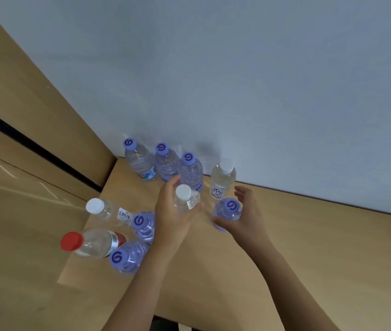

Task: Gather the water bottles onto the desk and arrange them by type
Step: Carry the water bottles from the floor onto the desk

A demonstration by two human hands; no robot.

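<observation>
My left hand (173, 211) grips a white-capped bottle (186, 198) around its body, fingers curled, held upright just in front of the back row. My right hand (242, 216) wraps loosely around a purple-capped bottle (228, 211), thumb below and fingers spread above it; whether that bottle's base rests on the tabletop (309, 247) I cannot tell. Three purple-capped bottles (165, 161) stand side by side against the grey wall (237, 68) at the back corner, and a second white-capped bottle (223, 177) stands just right of them, apart by a small gap. Near the left edge stand a clear white-capped bottle (108, 211), a red-capped bottle (89, 243) and two more purple-capped bottles (141, 225), closely grouped; the red-capped one sits at the very edge. The tabletop to the right of my right hand is bare wood up to the wall. A wooden panel (22, 103) rises beyond the left edge.
</observation>
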